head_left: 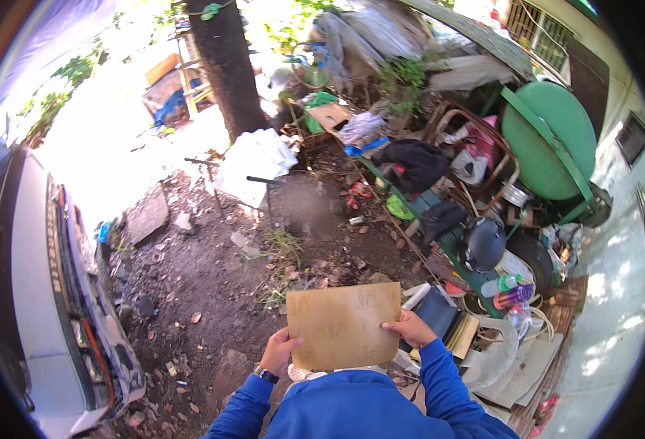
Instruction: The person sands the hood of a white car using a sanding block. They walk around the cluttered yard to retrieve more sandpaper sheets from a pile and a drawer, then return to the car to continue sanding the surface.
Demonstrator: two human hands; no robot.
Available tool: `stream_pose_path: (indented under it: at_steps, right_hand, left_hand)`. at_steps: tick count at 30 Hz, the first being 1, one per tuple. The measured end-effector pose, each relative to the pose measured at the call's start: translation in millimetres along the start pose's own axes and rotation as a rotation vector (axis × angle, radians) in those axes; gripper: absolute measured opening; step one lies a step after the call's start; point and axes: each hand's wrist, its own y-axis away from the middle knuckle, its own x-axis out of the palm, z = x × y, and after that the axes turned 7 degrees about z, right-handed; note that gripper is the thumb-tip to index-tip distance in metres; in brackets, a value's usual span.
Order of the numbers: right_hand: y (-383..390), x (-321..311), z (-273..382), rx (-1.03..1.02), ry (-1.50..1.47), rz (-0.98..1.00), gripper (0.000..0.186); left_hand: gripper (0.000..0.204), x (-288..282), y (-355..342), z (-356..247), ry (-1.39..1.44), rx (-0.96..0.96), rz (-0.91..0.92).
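While our left hand (278, 353) and right hand (412, 329) pinch opposite edges of the brown sheet (344, 318), thumbs on top, it spreads open just before us; gripping seems done, setting down isn't, and we cannot tell what else remains.

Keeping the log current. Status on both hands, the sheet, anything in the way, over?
Left hand gripping left edge, right hand gripping right edge. Brown sheet held up, spread open. Nothing else across its face.
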Motion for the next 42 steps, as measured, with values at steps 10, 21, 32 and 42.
stream_pose_path:
  at_steps: [10,21,32,42]
  right_hand:
    - [-89,195,-11,-0.049,1.239,-0.213,0.048]
    - [-91,296,22,-0.629,0.973,0.211,0.074]
    - [-93,297,107,-0.353,0.213,0.383,0.014]
    - [-72,258,127,-0.365,0.105,0.322,0.013]
  left_hand:
    - [0.049,-77,38,30,-0.509,0.250,-0.593]
    - [0.029,-71,121,-68,-0.301,0.428,-0.650]
    - [0.028,-4,139,-157,-0.033,0.515,-0.421]
    - [0.013,18,103,-160,0.045,0.508,-0.464]
